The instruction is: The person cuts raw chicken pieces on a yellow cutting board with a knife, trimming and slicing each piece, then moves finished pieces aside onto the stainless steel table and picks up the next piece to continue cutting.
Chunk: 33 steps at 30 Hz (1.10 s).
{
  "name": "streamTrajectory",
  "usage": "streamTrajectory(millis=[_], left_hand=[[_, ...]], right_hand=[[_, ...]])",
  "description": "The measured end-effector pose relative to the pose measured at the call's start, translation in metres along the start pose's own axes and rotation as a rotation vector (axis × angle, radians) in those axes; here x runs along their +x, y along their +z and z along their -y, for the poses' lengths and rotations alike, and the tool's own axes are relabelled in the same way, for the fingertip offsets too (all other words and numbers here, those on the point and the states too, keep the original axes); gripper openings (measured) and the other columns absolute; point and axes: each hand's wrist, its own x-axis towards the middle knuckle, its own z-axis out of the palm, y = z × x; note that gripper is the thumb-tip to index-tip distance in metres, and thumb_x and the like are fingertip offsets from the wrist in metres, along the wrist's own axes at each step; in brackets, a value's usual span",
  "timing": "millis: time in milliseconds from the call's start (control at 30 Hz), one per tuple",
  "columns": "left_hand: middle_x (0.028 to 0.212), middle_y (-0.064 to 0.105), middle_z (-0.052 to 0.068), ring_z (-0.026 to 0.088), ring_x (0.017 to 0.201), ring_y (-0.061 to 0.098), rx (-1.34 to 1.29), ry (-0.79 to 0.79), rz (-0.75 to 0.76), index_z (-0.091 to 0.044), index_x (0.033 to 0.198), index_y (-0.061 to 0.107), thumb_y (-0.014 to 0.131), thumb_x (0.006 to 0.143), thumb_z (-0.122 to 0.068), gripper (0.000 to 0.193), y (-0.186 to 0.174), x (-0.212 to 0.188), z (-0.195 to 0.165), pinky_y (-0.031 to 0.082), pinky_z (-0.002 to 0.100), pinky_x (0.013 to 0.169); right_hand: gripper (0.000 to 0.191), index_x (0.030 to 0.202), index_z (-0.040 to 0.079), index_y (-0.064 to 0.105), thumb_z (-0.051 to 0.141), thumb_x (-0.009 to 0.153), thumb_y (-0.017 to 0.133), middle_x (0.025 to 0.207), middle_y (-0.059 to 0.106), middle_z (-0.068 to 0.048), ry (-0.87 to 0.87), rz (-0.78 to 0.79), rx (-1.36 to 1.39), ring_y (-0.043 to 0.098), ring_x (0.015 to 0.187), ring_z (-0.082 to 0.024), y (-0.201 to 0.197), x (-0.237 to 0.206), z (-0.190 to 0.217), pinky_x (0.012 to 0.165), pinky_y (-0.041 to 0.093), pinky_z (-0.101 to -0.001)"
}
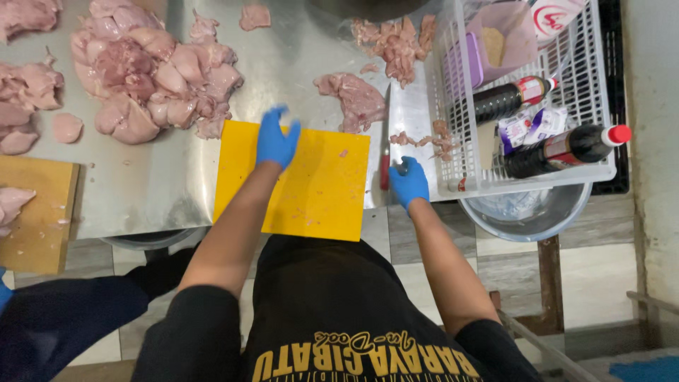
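Knife (385,152) lies just left of the closed right hand (408,182); open left hand (276,138) hovers over yellow board (311,185).

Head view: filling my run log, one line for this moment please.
left hand above yellow cutting board | right hand beside red-handled knife | raw chicken pile behind

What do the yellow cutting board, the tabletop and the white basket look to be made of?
Yellow cutting board: likely plastic, uniform matte colour, thin square edges. Tabletop: apparently stainless steel, grey brushed surface with soft reflections. White basket: probably moulded plastic, glossy lattice walls.
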Motion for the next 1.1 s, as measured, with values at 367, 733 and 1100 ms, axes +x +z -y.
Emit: streamTrajectory(millis=[367,733,1100], left_hand=[[0.165,0.023,0.016,0.037,0.153,0.016,0.635,0.127,0.726,-0.016,0.154,0.037,0.084,0.059,-0.065,0.118,-0.061,-0.17,-0.008,0.007,0.068,0.119],[0.168,0.019,0.013,0.033,0.155,0.017,0.59,0.161,0.638,-0.023,0.158,0.032,0.084,0.057,-0.064,0.121,-0.036,-0.182,0.01,0.006,0.067,0.12],[0.17,0.014,0.01,0.031,0.157,0.012,0.55,0.104,0.673,-0.024,0.16,0.029,0.086,0.056,-0.062,0.124,-0.016,-0.163,-0.004,0.005,0.067,0.12]], right_hand=[[0.044,0.133,0.005,0.061,0.021,0.092,0.067,0.108,0.075,-0.007,-0.508,0.768,0.244,0.073,0.098,-0.018,-0.222,-0.163,0.267,0.088,0.058,-0.0326],[0.05,0.138,0.01,0.061,0.03,0.094,0.07,0.106,0.074,-0.006,-0.77,0.918,0.31,0.071,0.094,-0.018,-0.195,-0.14,0.308,0.083,0.056,-0.0335],[0.047,0.135,0.008,0.063,0.027,0.093,0.071,0.101,0.073,-0.011,-0.918,0.904,0.299,0.07,0.086,-0.024,-0.199,-0.102,0.268,0.077,0.056,-0.037]])
